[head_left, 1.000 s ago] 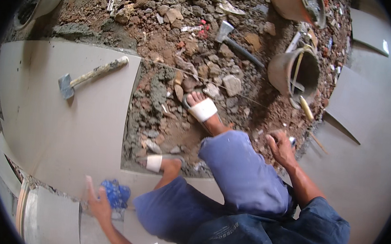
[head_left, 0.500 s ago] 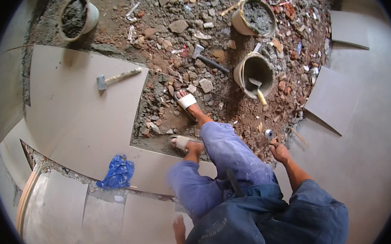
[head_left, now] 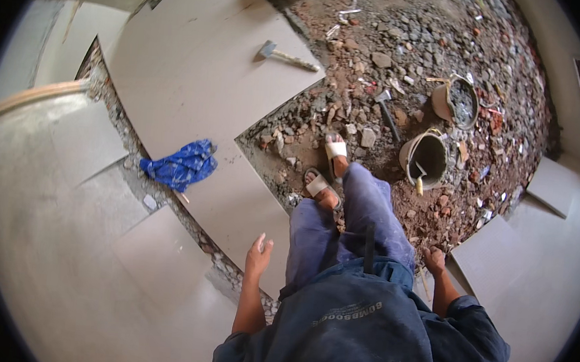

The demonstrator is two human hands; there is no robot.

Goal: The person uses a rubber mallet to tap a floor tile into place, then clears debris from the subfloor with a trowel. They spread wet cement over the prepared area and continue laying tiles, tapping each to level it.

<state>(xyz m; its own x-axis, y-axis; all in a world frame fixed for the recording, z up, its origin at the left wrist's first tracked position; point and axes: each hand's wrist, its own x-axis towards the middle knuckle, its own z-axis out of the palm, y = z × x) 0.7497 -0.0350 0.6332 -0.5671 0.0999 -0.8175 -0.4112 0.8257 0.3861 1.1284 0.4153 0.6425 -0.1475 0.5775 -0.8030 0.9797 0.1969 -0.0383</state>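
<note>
Pale tiles (head_left: 197, 60) cover the left; far right, rubble (head_left: 406, 61) lies untiled. The left hand (head_left: 258, 256) hangs empty; whether the curled right hand (head_left: 434, 260) holds anything is unclear.

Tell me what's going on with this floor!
A person stands in sandals on rubble beside pale slabs. Their left hand is open and looks empty. Their right hand is curled, and I can't tell if it holds anything. A mallet lies on the slabs, a crumpled blue sheet at their edge, a hammer on the rubble, and a trowel sits in a bucket.
</note>
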